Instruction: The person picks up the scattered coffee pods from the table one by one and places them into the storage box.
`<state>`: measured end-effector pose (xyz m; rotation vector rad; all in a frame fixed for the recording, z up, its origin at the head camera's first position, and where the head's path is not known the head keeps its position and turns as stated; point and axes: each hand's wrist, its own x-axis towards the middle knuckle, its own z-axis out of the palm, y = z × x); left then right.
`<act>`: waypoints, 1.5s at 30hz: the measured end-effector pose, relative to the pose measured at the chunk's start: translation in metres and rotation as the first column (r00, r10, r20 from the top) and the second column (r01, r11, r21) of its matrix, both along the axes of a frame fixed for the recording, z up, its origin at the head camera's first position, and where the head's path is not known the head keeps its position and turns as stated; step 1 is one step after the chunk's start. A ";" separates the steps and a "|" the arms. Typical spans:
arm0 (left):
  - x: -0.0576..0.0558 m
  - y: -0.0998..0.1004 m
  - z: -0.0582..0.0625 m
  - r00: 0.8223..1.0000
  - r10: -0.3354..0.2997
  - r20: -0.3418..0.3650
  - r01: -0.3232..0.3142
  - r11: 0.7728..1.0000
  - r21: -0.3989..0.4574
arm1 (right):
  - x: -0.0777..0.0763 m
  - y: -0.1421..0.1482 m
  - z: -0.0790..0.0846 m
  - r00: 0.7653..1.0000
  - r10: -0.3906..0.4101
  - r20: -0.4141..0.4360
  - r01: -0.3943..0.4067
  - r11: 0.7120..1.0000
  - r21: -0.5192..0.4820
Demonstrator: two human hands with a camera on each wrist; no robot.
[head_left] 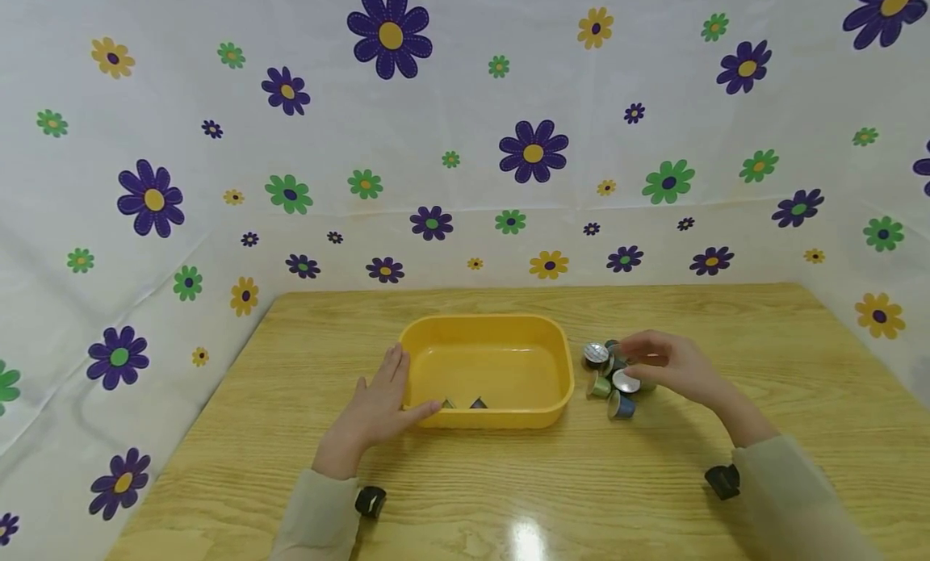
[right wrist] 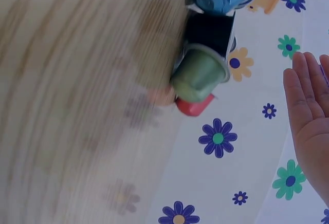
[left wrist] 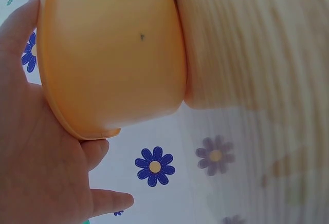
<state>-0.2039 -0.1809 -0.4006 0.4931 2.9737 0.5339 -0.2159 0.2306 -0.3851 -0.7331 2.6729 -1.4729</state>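
My left hand (head_left: 378,404) rests against the left end of a yellow plastic tub (head_left: 479,418), its thumb lying along the front rim and its fingers extended by the left side. Two coffee capsules, one of them dark (head_left: 478,403), show partly behind the tub's front wall. Just right of the tub, my right hand (head_left: 676,369) hovers over a small pile of capsules, thumb and fingers apart. The pile includes a silver-lidded capsule (head_left: 596,354), a green capsule (right wrist: 200,75), a blue capsule (head_left: 621,405) and a red capsule (right wrist: 194,106). Part of the pile is hidden behind the right hand.
A wooden table (head_left: 465,496) with a glossy surface carries everything. White cloth (head_left: 465,101) printed with flowers rises behind the table and along both sides. Each wrist wears a black strap mount, such as the left mount (head_left: 370,502).
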 end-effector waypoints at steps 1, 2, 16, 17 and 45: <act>0.000 0.000 0.000 1.000 -0.001 0.000 0.001 1.000 -0.001 | 0.001 0.002 0.001 1.000 -0.005 -0.007 0.005 1.000 0.010; 0.000 0.001 0.001 1.000 -0.003 -0.002 0.003 1.000 0.003 | 0.002 0.005 0.002 1.000 -0.011 -0.014 0.011 1.000 0.020; 0.001 0.000 0.002 1.000 -0.004 0.003 0.004 1.000 0.007 | 0.002 0.014 0.002 0.998 -0.033 -0.055 0.040 0.989 0.145; 0.001 0.000 0.001 1.000 -0.003 0.003 0.003 1.000 0.007 | 0.002 0.014 0.001 0.998 -0.032 -0.060 0.042 0.986 0.160; 0.001 -0.003 0.001 1.000 -0.002 0.006 0.002 1.000 -0.002 | -0.017 0.016 -0.016 0.999 0.008 -0.044 0.012 0.900 0.437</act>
